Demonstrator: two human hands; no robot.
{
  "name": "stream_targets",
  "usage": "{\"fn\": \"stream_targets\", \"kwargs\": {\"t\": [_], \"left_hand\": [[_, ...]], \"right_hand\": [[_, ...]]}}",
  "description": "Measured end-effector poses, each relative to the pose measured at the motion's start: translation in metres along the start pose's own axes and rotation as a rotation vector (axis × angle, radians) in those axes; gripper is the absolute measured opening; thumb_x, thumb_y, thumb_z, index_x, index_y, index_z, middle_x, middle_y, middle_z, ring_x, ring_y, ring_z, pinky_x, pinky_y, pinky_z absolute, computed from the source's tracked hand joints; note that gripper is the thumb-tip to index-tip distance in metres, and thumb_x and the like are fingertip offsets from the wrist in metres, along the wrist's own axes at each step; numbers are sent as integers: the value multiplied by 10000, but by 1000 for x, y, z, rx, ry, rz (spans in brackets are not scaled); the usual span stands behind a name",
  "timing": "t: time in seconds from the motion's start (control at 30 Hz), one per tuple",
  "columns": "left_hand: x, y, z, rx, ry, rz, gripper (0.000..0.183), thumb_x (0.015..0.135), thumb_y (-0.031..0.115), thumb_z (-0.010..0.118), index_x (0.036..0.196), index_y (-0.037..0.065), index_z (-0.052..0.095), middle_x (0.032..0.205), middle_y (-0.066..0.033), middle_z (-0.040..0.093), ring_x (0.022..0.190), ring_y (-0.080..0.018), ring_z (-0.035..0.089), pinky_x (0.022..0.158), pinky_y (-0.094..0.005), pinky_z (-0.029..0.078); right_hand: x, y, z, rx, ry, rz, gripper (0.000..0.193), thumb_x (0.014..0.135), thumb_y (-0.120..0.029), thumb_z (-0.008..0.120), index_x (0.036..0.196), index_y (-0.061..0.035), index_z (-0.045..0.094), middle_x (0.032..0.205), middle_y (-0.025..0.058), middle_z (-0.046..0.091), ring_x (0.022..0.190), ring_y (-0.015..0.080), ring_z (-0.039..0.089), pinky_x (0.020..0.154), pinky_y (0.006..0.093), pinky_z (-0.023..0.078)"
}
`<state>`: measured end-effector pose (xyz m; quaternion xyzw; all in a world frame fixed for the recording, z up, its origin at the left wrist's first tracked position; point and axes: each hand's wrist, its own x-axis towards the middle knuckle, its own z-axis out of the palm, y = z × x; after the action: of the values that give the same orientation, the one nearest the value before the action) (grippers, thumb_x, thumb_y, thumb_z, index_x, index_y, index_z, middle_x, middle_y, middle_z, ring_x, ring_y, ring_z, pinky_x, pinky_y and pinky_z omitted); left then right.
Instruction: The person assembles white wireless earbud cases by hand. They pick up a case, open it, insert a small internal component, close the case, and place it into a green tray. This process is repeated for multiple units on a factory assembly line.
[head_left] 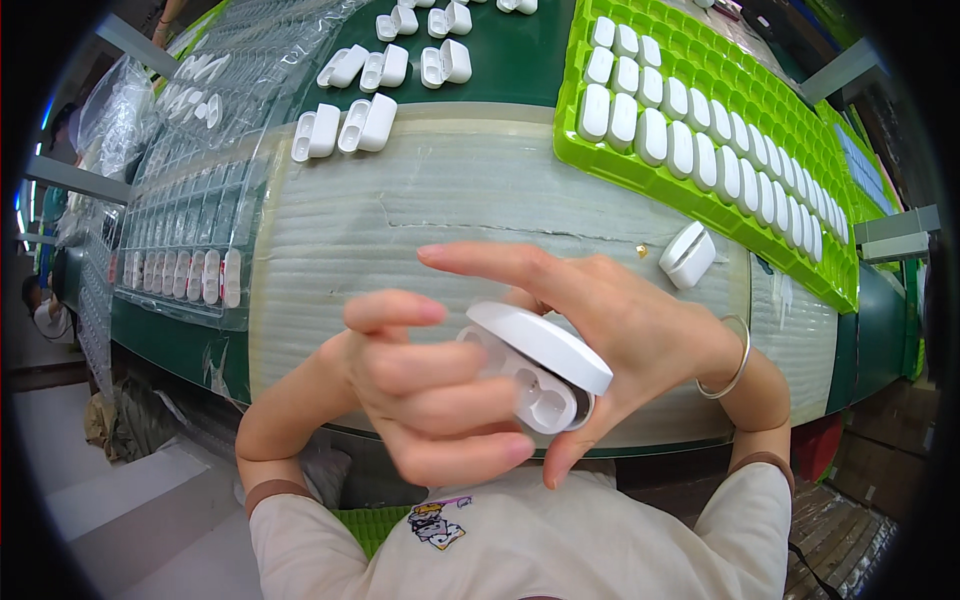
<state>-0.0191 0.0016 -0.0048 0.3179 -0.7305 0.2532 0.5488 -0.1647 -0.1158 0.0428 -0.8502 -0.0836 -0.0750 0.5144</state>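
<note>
A white earbud charging case [548, 350], its lid raised and its inner wells showing, is gripped in my right hand [610, 320]. The thumb lies along the case's lower end, while the index finger points out to the left above it. My left hand [420, 390] is in front of the case's left part, its fingers apart and loosely bent, with some blur at the tips. I see nothing held in it, though its thumb is hidden. Another white case [688, 255] lies on the mat to the right, its lid slightly parted.
A grey-white foam mat [330, 230] covers the green table. Several white cases with raised lids [367, 123] stand at the back. At the right is a green tray [570, 150] with rows of white cases; at the left, a clear plastic tray [190, 225] holds small white pieces.
</note>
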Motion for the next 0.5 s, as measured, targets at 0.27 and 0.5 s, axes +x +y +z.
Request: {"fn": "stream_targets", "kwargs": {"t": [0.27,0.5], "left_hand": [[3,-20,-31,-123,-49,-223,578,722,590,610,1117,244,369,938,2,427,908,-193,426,862,-416,314],[11,-15,-21,-36,-24,-180,169,808,419,591,883,270,564,783,81,477,720,-101,438,782,-324,294]], "right_hand": [[0,13,7,300,103,-180,1219,468,-472,860,1346,66,208,1020,119,563,669,108,513,554,239,398],[0,14,5,298,63,-172,1231,457,-459,868,1345,73,201,921,100,583,681,116,523,566,238,402]]}}
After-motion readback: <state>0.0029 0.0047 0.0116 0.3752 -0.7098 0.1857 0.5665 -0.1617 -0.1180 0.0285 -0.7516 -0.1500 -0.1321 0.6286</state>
